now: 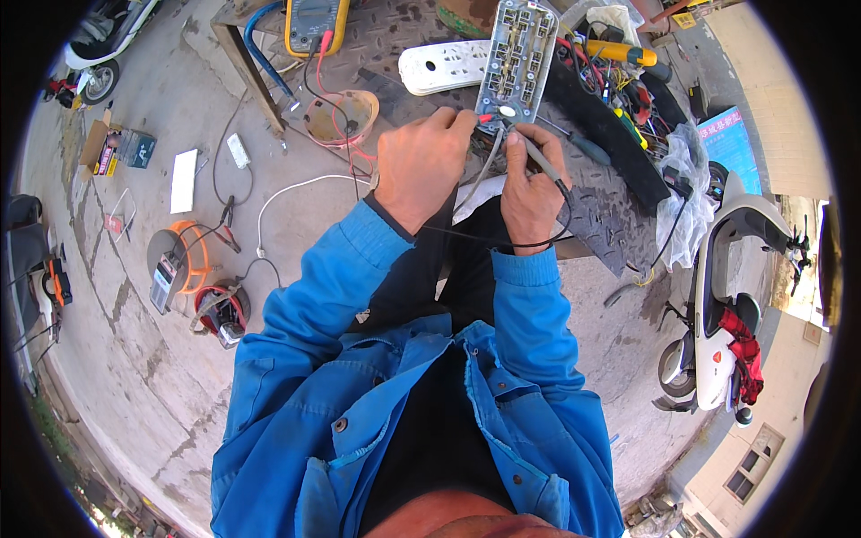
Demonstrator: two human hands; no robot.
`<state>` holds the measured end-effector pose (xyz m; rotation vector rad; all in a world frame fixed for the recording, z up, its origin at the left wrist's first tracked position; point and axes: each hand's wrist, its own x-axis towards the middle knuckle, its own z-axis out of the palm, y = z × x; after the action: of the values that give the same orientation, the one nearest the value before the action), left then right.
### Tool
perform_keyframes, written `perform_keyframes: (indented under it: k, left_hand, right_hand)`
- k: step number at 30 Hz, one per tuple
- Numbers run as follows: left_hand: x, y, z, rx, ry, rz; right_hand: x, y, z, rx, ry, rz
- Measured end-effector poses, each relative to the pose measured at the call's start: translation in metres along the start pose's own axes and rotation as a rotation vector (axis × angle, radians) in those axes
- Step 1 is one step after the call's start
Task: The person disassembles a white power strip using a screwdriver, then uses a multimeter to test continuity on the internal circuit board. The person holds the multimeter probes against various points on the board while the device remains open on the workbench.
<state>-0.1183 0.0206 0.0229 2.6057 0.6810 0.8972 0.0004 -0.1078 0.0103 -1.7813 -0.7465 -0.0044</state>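
Note:
My left hand pinches a red-tipped probe at the near end of an opened power strip, whose rows of socket contacts show. My right hand grips a grey pen-like probe with a black lead, beside the strip's grey cable. The white perforated cover lies left of the strip on the metal table. A yellow multimeter with leads is at the top, a pink bowl below it. A screwdriver lies right of my right hand.
Tools, wires and a plastic bag crowd the table's right. A white scooter stands at right, another at top left. On the left ground are boxes, a white panel and orange and red tubs.

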Motion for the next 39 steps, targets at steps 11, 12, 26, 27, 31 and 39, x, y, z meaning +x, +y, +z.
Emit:
perform_keyframes:
  k: [11,12,26,27,31,39]
  left_hand:
    - [0.002,0.001,-0.003,0.047,-0.005,0.029]
    - [0.002,0.001,-0.003,0.049,-0.004,0.029]
    - [0.002,0.000,0.000,0.025,0.003,0.015]
    - [0.002,0.000,0.000,0.025,0.004,0.012]
    - [0.001,0.000,0.000,0.028,-0.002,0.017]
    - [0.001,0.000,0.001,0.017,0.013,0.024]
  right_hand:
    - [-0.002,-0.006,0.001,0.010,0.003,-0.003]
    - [-0.002,-0.008,0.001,-0.009,0.003,-0.019]
    - [-0.004,-0.010,0.009,-0.234,0.007,-0.316]
    - [-0.005,-0.010,0.009,-0.206,0.013,-0.325]
    - [-0.006,-0.012,0.009,-0.175,0.013,-0.317]
    - [-0.001,-0.018,0.008,-0.239,-0.001,-0.358]
